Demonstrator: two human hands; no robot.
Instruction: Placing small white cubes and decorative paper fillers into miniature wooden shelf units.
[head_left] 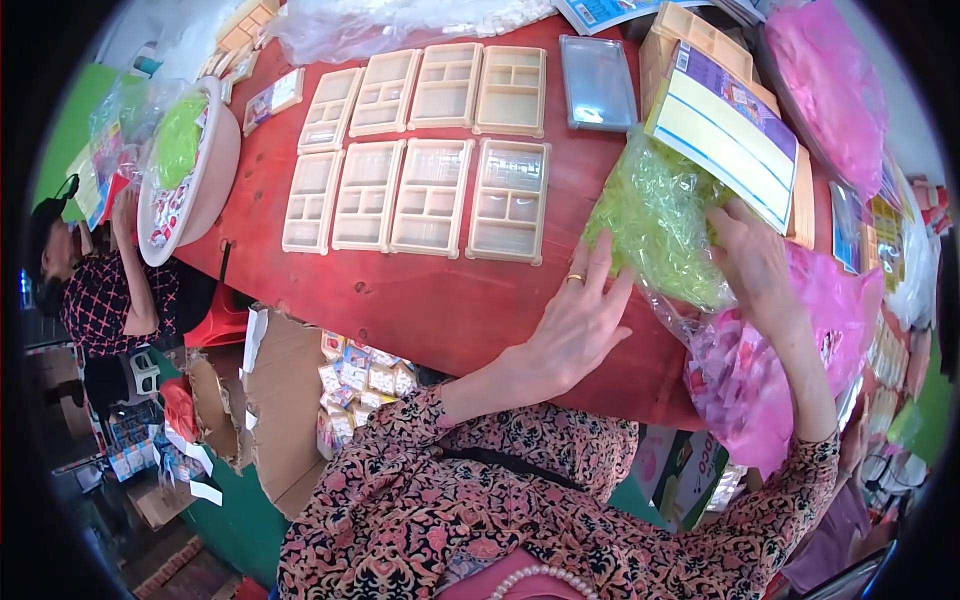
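Observation:
A clear plastic bag of bright green pieces (660,220) lies on the right part of the red table. My left hand (575,335), with a ring on one finger, rests its spread fingertips against the bag's near left side. On the bag's right side, my right hand (755,265) curls its fingers into the plastic; the fingertips are partly hidden. Under my right wrist, a pink plastic bag (740,380) droops over the table's near edge. Two rows of cream compartment trays (432,197) stand left of my hands, with nothing visible in their compartments.
A printed card stack (730,140) leans on cream trays at the right. A clear lidded box (598,82) lies behind the bag. At left, a white basin (215,165) holds a green bag and small items. An opened carton (290,400) stands below. A co-worker (110,280) sits left.

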